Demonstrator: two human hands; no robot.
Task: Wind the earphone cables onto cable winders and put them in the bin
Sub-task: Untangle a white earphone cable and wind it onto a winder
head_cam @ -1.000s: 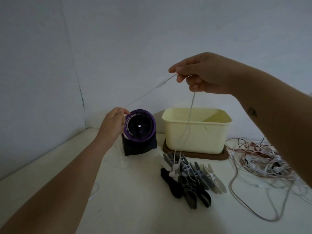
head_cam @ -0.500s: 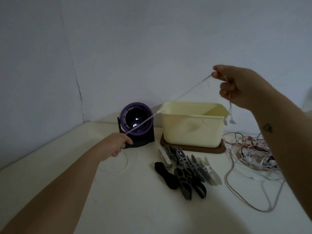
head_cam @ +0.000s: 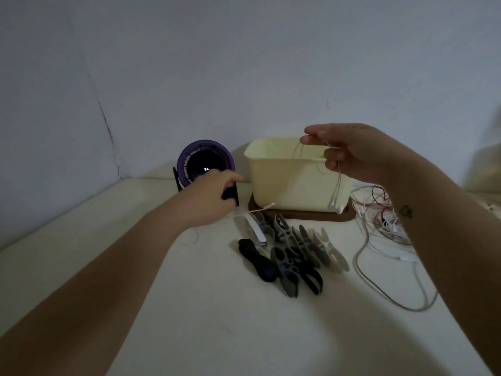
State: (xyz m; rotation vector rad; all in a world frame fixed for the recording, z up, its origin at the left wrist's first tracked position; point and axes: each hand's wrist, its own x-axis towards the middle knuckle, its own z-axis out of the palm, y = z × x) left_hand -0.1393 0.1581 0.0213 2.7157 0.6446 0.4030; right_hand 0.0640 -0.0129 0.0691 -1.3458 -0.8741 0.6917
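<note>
Left hand (head_cam: 208, 196) and right hand (head_cam: 349, 153) are bare. The left forearm (head_cam: 108, 280) and right forearm (head_cam: 439, 240) are uncovered along their whole visible length. The right forearm carries one marking: a small dark tattoo (head_cam: 405, 211), a roughly triangular outlined figure just behind the wrist. Finer detail is not resolvable.

Dim home corner; bare cracked wall (head_cam: 244, 63), white table (head_cam: 189, 308), small purple fan (head_cam: 206, 144)
</note>
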